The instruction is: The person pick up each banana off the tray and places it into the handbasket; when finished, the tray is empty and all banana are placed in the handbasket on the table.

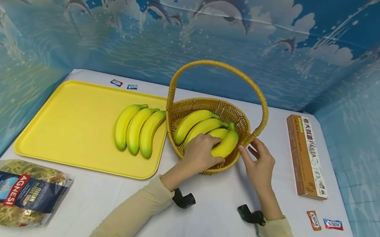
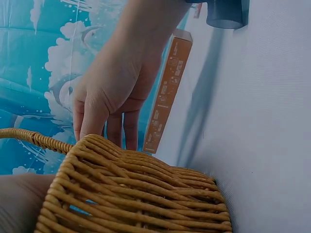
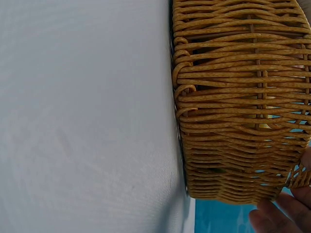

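A woven basket [image 1: 218, 103] with a tall arched handle [image 1: 221, 64] stands at the middle, holding several yellow-green bananas [image 1: 194, 122]. My left hand [image 1: 201, 152] reaches over its near rim, fingers and thumb either side of the rightmost banana [image 1: 229, 142], which it grips. My right hand [image 1: 260, 165] holds the basket's right rim near the handle's foot. In the left wrist view the right hand [image 2: 114, 90] is above the wicker, fingers pointing down outside it. Right-hand fingertips [image 3: 272, 218] show beside the wicker wall [image 3: 233, 107] in the right wrist view.
Left of the basket lies a yellow tray [image 1: 73, 118] with three bananas [image 1: 135, 129] at its right side. A pasta bag [image 1: 15, 193] lies at front left, a pasta box [image 1: 306, 157] at right. Small candy packets [image 1: 333, 224] lie at right and behind the tray [image 1: 116, 82].
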Tool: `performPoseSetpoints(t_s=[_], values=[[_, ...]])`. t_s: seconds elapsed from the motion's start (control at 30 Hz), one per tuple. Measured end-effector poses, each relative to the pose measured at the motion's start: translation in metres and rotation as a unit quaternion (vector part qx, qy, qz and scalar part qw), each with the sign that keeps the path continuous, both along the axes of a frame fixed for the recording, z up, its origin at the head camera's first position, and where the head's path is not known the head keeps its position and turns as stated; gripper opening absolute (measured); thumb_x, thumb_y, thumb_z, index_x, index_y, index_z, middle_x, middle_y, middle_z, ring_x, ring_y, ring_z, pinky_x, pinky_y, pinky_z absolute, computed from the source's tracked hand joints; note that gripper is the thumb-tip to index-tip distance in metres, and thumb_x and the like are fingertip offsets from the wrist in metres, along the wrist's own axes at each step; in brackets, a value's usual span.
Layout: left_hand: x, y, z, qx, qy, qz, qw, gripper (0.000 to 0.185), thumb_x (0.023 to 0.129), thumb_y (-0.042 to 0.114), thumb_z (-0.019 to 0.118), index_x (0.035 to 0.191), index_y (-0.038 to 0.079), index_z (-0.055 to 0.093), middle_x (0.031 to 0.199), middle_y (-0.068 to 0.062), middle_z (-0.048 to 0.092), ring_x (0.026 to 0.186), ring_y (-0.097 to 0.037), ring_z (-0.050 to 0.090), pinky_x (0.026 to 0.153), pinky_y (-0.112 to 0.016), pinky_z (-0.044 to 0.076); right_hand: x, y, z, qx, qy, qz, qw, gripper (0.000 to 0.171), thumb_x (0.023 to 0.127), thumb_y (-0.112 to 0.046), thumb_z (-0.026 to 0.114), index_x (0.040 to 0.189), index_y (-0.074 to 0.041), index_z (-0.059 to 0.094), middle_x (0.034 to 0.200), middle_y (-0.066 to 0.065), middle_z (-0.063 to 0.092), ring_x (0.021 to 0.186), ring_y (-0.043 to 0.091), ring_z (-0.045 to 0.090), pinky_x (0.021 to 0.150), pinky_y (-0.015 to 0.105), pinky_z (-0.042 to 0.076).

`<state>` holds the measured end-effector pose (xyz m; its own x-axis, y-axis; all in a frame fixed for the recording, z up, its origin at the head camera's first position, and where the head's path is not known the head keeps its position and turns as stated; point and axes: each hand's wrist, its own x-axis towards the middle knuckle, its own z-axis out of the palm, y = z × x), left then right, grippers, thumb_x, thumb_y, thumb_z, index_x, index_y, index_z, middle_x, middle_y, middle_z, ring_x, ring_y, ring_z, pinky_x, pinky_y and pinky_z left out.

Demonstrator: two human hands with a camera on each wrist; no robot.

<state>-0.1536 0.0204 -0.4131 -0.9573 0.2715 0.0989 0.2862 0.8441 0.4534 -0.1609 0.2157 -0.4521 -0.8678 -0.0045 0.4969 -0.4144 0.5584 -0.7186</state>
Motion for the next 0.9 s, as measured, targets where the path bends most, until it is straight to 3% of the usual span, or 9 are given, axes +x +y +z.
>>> performPoseSetpoints(t_s=[0.37,0.5,0.6,0.73,0.9], values=[[0.004,-0.003,0.001,0.040,-0.024,-0.010,0.9989,0.057,0.081,0.039,0.079,0.130,0.016,0.064,0.120,-0.004,0.068,0.108,-0.020,0.064,0.083,-0.034,0.055,0.001,0.000,-0.001,0.006,0.004,-0.002,1.000,0.040,0.085,-0.004,0.074,0.121,0.006,0.063,0.116,0.022,0.067,0.106,0.037,0.065,0.083,0.044,0.055],[0.009,-0.017,0.013,0.105,-0.020,-0.033,0.9937,0.053,0.085,0.035,0.075,0.132,0.013,0.063,0.128,-0.005,0.065,0.118,-0.023,0.060,0.094,-0.038,0.052,0.000,0.000,-0.002,0.001,0.005,-0.002,1.000,0.039,0.084,-0.003,0.074,0.121,0.006,0.063,0.116,0.023,0.067,0.105,0.037,0.065,0.083,0.043,0.055],[0.016,-0.037,0.028,0.161,0.001,-0.041,0.9861,0.050,0.087,0.031,0.074,0.131,0.011,0.063,0.130,-0.008,0.064,0.118,-0.026,0.059,0.094,-0.041,0.051,0.000,0.000,-0.003,-0.002,0.008,-0.001,1.000,0.039,0.084,-0.003,0.074,0.121,0.007,0.063,0.115,0.024,0.067,0.105,0.038,0.065,0.085,0.036,0.055],[0.019,-0.075,0.042,0.202,0.057,-0.003,0.9778,0.048,0.086,0.026,0.075,0.130,0.009,0.064,0.125,-0.011,0.066,0.107,-0.026,0.062,0.084,-0.042,0.053,-0.001,0.000,-0.001,0.001,0.010,-0.002,1.000,0.039,0.085,-0.003,0.074,0.121,0.007,0.063,0.115,0.024,0.067,0.105,0.039,0.065,0.086,0.030,0.055],[0.016,-0.137,0.044,0.248,0.091,0.100,0.9593,0.050,0.086,0.021,0.074,0.132,0.006,0.061,0.127,-0.015,0.062,0.106,-0.031,0.059,0.085,-0.047,0.052,-0.001,0.000,0.000,0.004,0.007,-0.001,1.000,0.040,0.084,-0.004,0.074,0.121,0.007,0.063,0.116,0.023,0.067,0.106,0.037,0.065,0.085,0.035,0.054]])
